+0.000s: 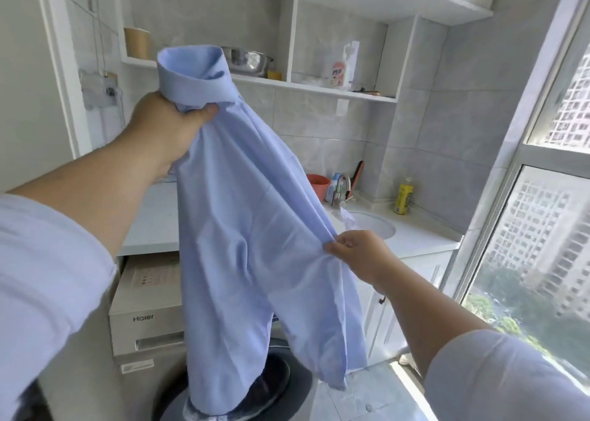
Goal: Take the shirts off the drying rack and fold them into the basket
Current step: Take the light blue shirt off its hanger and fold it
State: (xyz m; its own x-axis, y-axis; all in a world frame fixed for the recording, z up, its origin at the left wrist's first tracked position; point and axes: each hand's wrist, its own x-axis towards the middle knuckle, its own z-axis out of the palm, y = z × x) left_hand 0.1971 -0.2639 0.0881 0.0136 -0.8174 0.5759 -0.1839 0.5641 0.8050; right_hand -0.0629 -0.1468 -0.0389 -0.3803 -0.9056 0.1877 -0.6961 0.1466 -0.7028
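A light blue collared shirt [252,245] hangs in the air in front of me, collar up. My left hand [166,126] grips it just below the collar, held high at the upper left. Lower and to the right, my right hand [357,251] pinches the shirt's right edge and pulls it outward. The shirt's hem drops down in front of the washing machine. No drying rack or basket is in view.
A Haier washing machine [147,321] stands under a white counter [153,229]. A sink [373,225] with a tap, a red cup [317,184] and a yellow bottle [404,197] lie right. Wall shelves hold a metal bowl [245,59]. A window [542,229] fills the right side.
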